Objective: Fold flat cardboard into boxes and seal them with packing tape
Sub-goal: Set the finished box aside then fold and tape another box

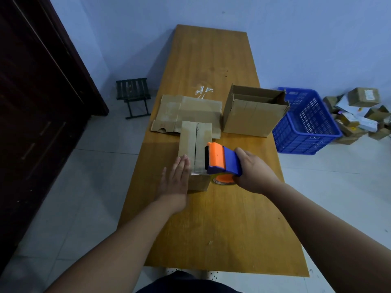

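Now: the box [195, 144] sits mid-table [211, 218], flaps closed, its seam running near to far along the top. Your left hand [176, 176] lies flat, fingers straight and together, pressing the box's near-left top edge. This probably pins it so the tape's pull can't drag it.

Your right hand [252, 169] wraps the blue handle of the dispenser [222, 160], whose orange head touches the box's near-right edge. A shiny strip of tape [197, 168] shows across the near end of the top. You cannot tell whether this starts the seam run or is a cross strip.

Flat cardboard [186, 111] lies just beyond the box, ready to hand. An open box [254, 115] stands to the far right. A crate [306, 123] waits on the floor to the right, likely for finished boxes.
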Motion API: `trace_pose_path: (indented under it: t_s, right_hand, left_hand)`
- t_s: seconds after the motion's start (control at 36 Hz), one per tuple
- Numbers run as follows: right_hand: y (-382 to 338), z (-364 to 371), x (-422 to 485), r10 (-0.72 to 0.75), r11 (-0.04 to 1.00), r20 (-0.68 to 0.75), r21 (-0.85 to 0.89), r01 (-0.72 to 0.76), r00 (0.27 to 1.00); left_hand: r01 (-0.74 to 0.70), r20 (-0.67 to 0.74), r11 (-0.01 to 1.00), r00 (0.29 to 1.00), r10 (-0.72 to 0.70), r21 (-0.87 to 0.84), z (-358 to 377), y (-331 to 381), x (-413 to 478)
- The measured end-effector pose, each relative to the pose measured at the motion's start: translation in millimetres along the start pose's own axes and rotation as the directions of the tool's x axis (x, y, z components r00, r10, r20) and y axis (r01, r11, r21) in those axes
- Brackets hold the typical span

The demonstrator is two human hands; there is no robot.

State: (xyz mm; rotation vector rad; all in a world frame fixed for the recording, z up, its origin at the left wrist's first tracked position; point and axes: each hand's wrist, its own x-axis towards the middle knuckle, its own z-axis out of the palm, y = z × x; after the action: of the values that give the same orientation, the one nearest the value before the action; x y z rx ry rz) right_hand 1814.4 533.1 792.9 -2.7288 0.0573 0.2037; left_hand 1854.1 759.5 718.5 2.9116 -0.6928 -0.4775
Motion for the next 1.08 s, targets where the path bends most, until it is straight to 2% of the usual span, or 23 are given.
trace_pose_path:
  t_s: [0.08,0.22,0.33,0.53,0.94,1.08]
  right_hand:
    - [3.5,2.4,0.4,0.006,0.999,0.004,0.031,-0.006,1.000]
    - [19.4,2.4,-5.6,0.035,0.999,0.012,-0.013,-0.034,0.999]
    - [40.3,4.2,-16.2,0.122,0.988,0.011,0.097,-0.123,0.992]
    - [46.9,7.5,-16.4,0.078,0.988,-0.006,0.136,-0.076,0.997]
    - [60.1,29.0,-12.9,0.054,0.998,0.006,0.042,-0.054,0.999]
    - [64.9,40.9,-11.2,0.073,0.997,0.003,0.019,-0.074,0.997]
  left_hand:
    - [-0.010,0.022,1.000,1.000,0.009,0.003,-1.0,-0.3,-0.2]
    - [-0.017,0.073,1.000,0.997,0.016,0.010,-4.1,-1.3,-0.2]
    - [0.002,0.076,1.000,0.997,-0.003,0.009,-5.0,0.5,-0.8]
    - [-0.025,0.045,0.999,0.999,0.026,-0.024,-3.9,-3.0,-1.6]
    - [-0.041,0.059,0.996,0.998,0.037,0.076,1.0,-6.2,1.4]
    - [-0.095,0.048,0.993,0.995,0.091,0.071,4.8,-8.1,6.6]
